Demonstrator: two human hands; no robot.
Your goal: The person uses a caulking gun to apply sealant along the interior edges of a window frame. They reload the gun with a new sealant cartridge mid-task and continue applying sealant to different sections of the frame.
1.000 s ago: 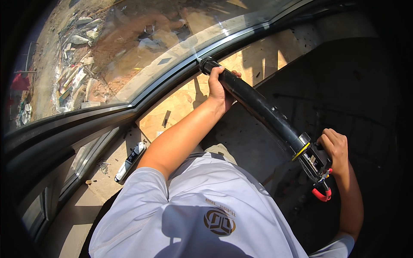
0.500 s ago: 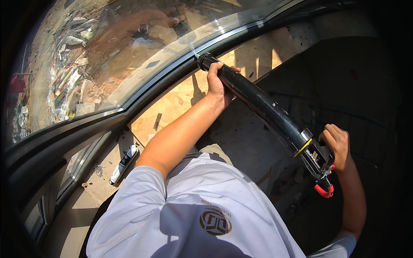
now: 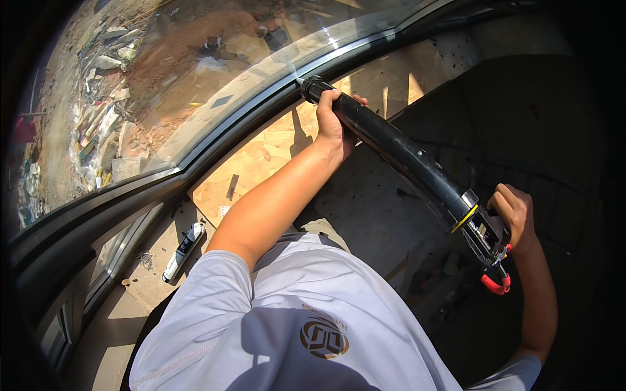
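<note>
Gripping caulking gun (image 3: pixel 417 163), left fingers (image 3: pixel 360 100) around barrel (image 3: pixel 378 133); gold shirt emblem (image 3: pixel 324 337)

There are one black caulking gun (image 3: pixel 405 151), one yellow ring (image 3: pixel 465 219), one red hook (image 3: pixel 494 287) and one white-and-black tube (image 3: pixel 184 251).

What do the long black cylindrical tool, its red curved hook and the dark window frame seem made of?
Long black cylindrical tool: metal or hard plastic, unclear which; semi-gloss, with pale scuffs.
Red curved hook: perhaps plastic- or rubber-coated, judging by its even, bright colour.
Dark window frame: probably smooth coated metal, as sunlight glints along its edge.
</note>
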